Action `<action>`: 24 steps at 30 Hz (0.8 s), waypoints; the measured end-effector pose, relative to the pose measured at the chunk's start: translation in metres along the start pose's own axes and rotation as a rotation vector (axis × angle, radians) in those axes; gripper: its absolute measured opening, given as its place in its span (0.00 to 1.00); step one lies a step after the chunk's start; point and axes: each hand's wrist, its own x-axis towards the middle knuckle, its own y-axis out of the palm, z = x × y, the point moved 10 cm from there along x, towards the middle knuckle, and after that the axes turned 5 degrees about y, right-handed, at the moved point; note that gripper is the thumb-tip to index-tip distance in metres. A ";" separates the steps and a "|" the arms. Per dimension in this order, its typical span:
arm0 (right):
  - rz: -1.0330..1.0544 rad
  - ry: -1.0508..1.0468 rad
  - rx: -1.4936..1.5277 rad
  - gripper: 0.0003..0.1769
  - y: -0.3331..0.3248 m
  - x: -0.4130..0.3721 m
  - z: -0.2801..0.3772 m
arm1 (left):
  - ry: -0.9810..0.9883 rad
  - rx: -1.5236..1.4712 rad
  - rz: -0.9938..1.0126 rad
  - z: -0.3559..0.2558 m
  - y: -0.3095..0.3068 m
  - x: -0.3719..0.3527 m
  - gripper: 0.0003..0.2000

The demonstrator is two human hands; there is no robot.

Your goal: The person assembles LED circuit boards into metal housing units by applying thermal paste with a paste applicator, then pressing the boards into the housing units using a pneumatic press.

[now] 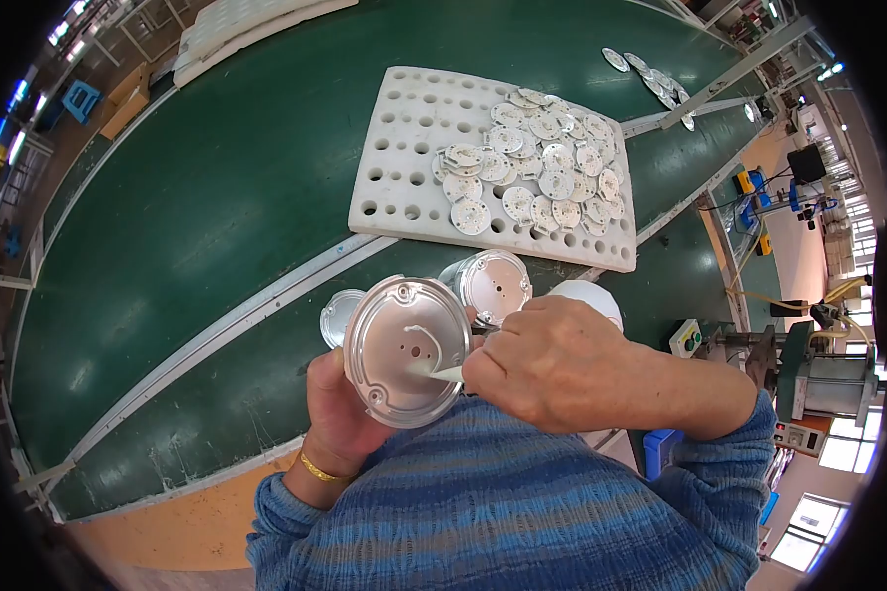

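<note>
My left hand [340, 414] is closed around the side of a round aluminium lamp housing [389, 330], tilted so its flat face with small holes points up at me. A smear of white paste [426, 331] curves across that face. My right hand [562, 364] is closed on a white pointed applicator [447, 374]; its tip is at the housing's face, and its rear end is hidden by my fingers. Just behind stand a second aluminium housing [496, 286] and, to the left, another round metal piece [340, 317]. A white rounded object [591, 295] is partly hidden behind my right hand.
A white foam board with holes [389, 118] carries a heap of round silvery discs [547, 163] on the green table [217, 177]. More discs [655, 84] lie at the far right. A metal rail [266, 300] crosses the table. Machinery [828, 384] stands at right.
</note>
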 end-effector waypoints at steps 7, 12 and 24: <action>-0.008 -0.020 0.008 0.06 -0.009 0.011 0.009 | 0.012 -0.192 0.050 0.008 -0.021 -0.008 0.31; -0.020 -0.002 -0.011 0.07 -0.015 0.020 0.005 | 0.010 -0.249 0.129 0.006 -0.009 -0.010 0.29; -0.204 0.210 0.113 0.13 -0.027 0.008 -0.034 | 0.004 -0.099 -0.004 0.004 -0.011 -0.002 0.34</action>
